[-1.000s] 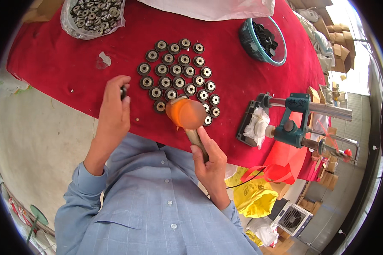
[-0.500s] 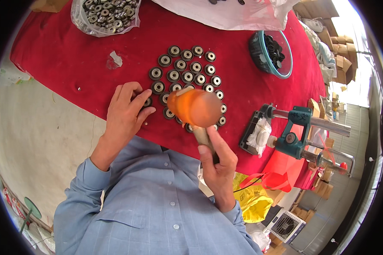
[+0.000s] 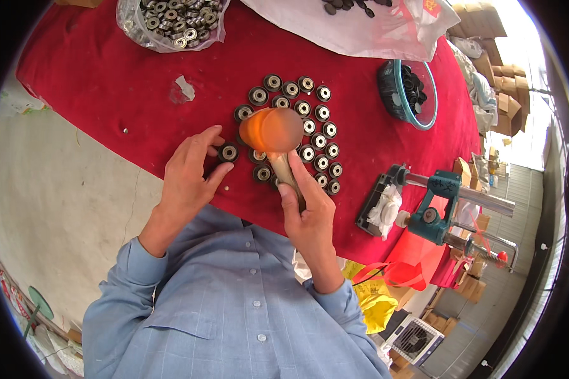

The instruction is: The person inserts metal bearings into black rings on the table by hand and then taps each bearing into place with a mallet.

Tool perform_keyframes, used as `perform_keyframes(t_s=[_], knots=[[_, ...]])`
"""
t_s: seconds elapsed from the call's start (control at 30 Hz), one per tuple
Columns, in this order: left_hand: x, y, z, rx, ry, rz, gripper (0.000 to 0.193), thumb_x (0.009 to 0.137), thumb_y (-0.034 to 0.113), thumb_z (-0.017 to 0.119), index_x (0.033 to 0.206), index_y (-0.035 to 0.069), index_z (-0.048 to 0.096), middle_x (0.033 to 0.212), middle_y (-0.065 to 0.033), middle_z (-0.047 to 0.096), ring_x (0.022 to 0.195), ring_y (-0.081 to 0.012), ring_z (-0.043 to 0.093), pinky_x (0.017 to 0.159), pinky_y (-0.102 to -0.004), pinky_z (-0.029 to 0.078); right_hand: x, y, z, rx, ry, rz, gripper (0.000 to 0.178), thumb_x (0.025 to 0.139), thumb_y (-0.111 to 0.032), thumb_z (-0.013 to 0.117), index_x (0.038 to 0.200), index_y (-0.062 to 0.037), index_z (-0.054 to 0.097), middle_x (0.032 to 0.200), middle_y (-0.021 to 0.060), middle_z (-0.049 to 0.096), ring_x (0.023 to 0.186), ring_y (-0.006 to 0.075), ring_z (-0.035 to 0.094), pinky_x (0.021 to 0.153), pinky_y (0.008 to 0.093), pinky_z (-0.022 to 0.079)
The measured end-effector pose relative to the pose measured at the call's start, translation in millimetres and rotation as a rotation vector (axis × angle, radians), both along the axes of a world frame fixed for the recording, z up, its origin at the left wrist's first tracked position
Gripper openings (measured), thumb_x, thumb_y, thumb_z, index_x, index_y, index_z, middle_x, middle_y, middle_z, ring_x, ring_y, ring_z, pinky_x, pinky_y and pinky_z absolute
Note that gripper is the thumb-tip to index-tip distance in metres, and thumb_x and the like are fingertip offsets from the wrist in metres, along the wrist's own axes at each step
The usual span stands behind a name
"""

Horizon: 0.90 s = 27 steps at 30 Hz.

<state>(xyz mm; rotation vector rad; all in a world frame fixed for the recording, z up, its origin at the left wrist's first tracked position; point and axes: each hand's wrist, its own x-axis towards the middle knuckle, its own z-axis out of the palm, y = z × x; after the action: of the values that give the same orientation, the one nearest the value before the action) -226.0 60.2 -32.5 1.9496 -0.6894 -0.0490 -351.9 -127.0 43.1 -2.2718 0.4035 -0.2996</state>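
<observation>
My right hand [image 3: 311, 218] grips a mallet with an orange head [image 3: 270, 130] and a pale handle [image 3: 281, 169]. Motion blurs the head, which hangs over a cluster of black rollers [image 3: 309, 127] with metal bearings in their centres and hides some of them. At the cluster's left edge, a single black roller [image 3: 228, 152] sits between the thumb and forefinger of my left hand [image 3: 193, 165]. Those fingers curve around its side, and its bearing faces up. The other fingers of that hand are bent and partly hidden.
On the red cloth [image 3: 152, 114] a bag of loose bearings [image 3: 182, 25] stands at the far left. A white sack [image 3: 360, 28] with black pieces lies at the back. A blue-rimmed tub of black parts [image 3: 414, 95] and a green hand press [image 3: 433, 211] are on the right.
The mallet and my right hand have shifted left and slightly up. The roller by my left hand, mostly covered before, now shows between thumb and forefinger. The whole view has shifted slightly.
</observation>
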Motion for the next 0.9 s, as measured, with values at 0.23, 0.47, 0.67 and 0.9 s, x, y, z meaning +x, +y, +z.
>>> perform_keyframes(t_s=[0.23, 0.47, 0.67, 0.9], knots=[[-1.8, 8.7, 3.7, -0.052, 0.083, 0.002, 0.078, 0.081, 0.002, 0.091, 0.150, 0.005, 0.055, 0.121, -0.0119, 0.071, 0.097, -0.0256, 0.070, 0.085, -0.0398, 0.059, -13.9, 5.1, 42.9, 0.118, 0.108, -0.055, 0.052, 0.100, 0.003, 0.066, 0.153, 0.0025, 0.061, 0.127, 0.0228, 0.077, 0.102, 0.0197, 0.074, 0.092, 0.0339, 0.058], [-3.5, 14.9, 6.4, -0.038, 0.075, 0.028, 0.084, 0.080, 0.002, 0.092, 0.154, 0.006, 0.051, 0.132, -0.0143, 0.066, 0.104, -0.0266, 0.068, 0.089, -0.0387, 0.058, -13.5, 17.6, 18.1, 0.004, 0.082, 0.069, 0.058, 0.098, -0.002, 0.073, 0.154, -0.0119, 0.063, 0.091, 0.0160, 0.066, 0.073, 0.0258, 0.064, 0.067, 0.0381, 0.054], [-6.0, 17.8, 5.5, -0.023, 0.083, 0.018, 0.087, 0.076, 0.004, 0.095, 0.153, 0.006, 0.054, 0.134, -0.0121, 0.068, 0.106, -0.0230, 0.068, 0.089, -0.0352, 0.056, -19.1, 7.5, 33.2, 0.107, -0.083, -0.050, 0.052, 0.100, 0.000, 0.071, 0.151, 0.0040, 0.061, 0.106, 0.0182, 0.074, 0.085, 0.0244, 0.069, 0.080, 0.0356, 0.057], [-8.0, 11.1, 5.1, -0.021, 0.057, 0.013, 0.087, 0.076, 0.005, 0.095, 0.152, 0.005, 0.054, 0.133, -0.0129, 0.066, 0.106, -0.0241, 0.067, 0.090, -0.0371, 0.057, -6.6, 7.2, 6.4, -0.006, 0.039, -0.032, 0.055, 0.101, 0.000, 0.069, 0.155, -0.0028, 0.060, 0.097, 0.0168, 0.070, 0.078, 0.0243, 0.065, 0.074, 0.0347, 0.055]])
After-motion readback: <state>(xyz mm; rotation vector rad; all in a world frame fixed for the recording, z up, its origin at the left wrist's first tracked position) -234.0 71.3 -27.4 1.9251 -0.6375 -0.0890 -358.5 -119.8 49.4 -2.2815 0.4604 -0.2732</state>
